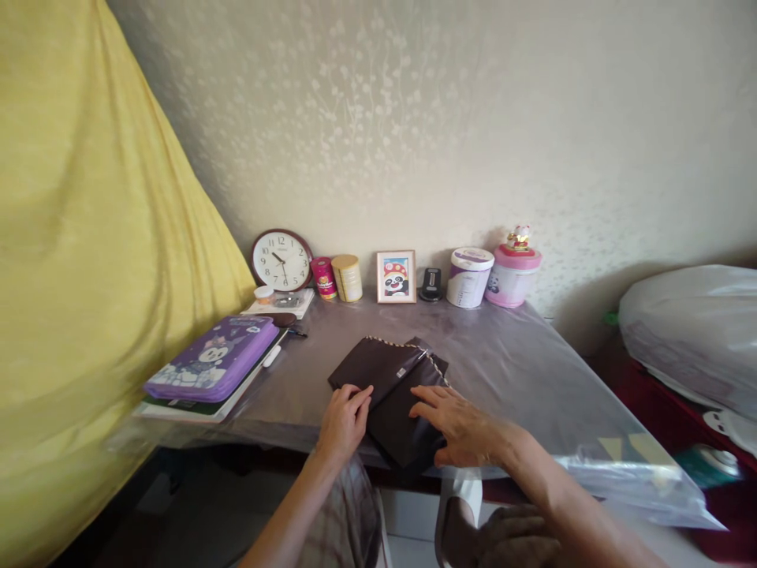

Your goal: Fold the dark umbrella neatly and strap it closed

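1. Two bare hands, well apart, at the near edge of a counter [502, 355] covered in clear plastic; a folded dark cloth [393, 418] lies between and beneath them.
2. Left hand [344, 420]: fingers bent, tips resting on the cloth's left part; whether they pinch a layer cannot be told.
3. Right hand [453, 422]: fingers extended and loosely spread over the cloth's right part, gripping nothing visible.
4. Cloth: lying flat in overlapping panels, with a twisted light-and-dark cord [390, 341] along its far edge and a small pale label [400, 372] on the upper panel.
5. Left side of the counter: a purple case [213, 359] on a stack of books, with a yellow curtain [88, 237] beside it.
6. Back row, left to right along the wall: round clock [282, 260], pink can [323, 278], yellow tin [347, 278], framed panda picture [396, 276], small black stand [431, 284], white-and-purple tub [470, 278], and pink tub [513, 278] bearing a cat figurine [519, 239].
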`<state>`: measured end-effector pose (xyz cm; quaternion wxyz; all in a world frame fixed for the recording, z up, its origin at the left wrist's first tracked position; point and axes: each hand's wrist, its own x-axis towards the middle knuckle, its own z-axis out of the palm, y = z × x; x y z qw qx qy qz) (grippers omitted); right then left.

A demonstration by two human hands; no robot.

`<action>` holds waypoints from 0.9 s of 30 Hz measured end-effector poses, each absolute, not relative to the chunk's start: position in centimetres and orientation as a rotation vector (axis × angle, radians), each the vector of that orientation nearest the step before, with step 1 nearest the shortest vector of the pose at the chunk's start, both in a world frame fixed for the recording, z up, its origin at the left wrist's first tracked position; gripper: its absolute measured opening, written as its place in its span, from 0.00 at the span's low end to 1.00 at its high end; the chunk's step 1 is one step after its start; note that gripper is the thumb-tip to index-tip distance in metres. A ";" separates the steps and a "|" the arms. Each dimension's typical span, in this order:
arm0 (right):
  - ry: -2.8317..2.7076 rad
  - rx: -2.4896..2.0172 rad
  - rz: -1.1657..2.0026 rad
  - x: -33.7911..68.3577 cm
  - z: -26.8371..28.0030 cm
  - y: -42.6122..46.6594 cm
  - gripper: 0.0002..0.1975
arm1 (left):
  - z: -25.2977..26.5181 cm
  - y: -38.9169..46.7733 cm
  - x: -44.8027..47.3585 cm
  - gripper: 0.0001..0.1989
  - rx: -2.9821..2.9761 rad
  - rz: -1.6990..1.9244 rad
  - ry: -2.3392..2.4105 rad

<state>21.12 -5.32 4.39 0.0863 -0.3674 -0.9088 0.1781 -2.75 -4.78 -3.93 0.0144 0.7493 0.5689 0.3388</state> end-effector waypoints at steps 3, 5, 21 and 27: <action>-2.722 -1.069 0.420 21.5 4.4 -5.3 0.24 | -3.9 -4.8 -2.8 0.15 2.358 1.049 1.761; -2.750 -1.043 0.333 21.7 4.7 -5.2 0.16 | -3.8 -4.8 -2.8 0.15 2.368 1.051 1.759; -2.618 -0.861 -0.099 20.5 8.6 -4.0 0.03 | 1.0 -8.1 -2.1 0.22 2.017 1.124 1.158; -2.604 -0.850 -0.110 20.2 8.7 -3.7 0.02 | 0.1 -7.3 -0.3 0.15 2.100 1.217 1.214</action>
